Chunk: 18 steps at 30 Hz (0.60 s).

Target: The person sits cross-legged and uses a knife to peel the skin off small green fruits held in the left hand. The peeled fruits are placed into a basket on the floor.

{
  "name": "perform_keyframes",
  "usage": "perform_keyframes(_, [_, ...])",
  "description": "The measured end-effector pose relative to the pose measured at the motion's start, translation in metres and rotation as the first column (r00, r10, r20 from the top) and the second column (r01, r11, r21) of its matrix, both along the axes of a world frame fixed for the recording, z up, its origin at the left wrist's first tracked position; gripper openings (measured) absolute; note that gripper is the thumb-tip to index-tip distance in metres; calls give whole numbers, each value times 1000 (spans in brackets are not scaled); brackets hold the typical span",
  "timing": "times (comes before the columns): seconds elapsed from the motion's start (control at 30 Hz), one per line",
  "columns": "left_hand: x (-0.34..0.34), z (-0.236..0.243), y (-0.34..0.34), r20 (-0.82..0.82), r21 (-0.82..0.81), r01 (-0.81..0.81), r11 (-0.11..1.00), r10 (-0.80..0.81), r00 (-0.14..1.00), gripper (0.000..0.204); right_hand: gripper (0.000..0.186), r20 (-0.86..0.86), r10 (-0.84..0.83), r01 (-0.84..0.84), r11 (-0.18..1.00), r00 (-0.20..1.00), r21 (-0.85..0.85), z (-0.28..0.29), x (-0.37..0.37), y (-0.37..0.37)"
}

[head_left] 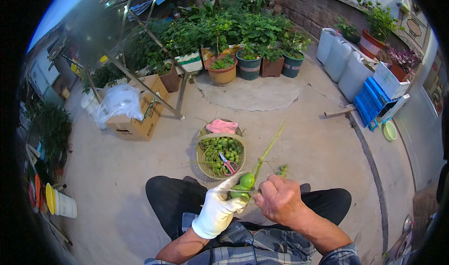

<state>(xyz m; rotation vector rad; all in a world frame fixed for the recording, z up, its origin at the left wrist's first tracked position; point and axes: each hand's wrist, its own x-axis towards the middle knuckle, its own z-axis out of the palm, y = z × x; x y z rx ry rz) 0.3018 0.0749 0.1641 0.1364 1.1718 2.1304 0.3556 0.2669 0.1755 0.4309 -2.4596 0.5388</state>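
Got two green fruits [247, 180] near the close rim of my basket [203, 167]. Gloved left hand [217, 212] grips them, bare right hand [279, 199] clenched on a thin strip [244, 190]. Scissors [228, 165] lie inside, pink cloth [222, 126] at the far rim.

Glove [214, 213]: matt cloth | fruits [247, 180]: smooth, glossy | basket [200, 164]: rough, woven

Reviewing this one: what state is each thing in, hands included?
Left hand, gloved, holding green fruits
Right hand, bare, closed on thin object
Wicker basket, filled with green produce
Scissors, lying in basket; opening unclear
Pink cloth, on basket's far side
Cardboard box, partly covered by plastic
Potted plants, leafy
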Motion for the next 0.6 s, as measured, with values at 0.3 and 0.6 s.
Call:
perform_keyframes(0.3, [-2, 10, 1, -81, 21, -68, 997, 70, 994, 78, 48, -10, -107, 106, 991, 994, -82, 14, -7, 0])
perform_keyframes(0.6, [0, 6, -2, -227, -112, -77, 991, 50, 972, 82, 43, -9, -102, 102, 995, 995, 0, 10, -6, -2])
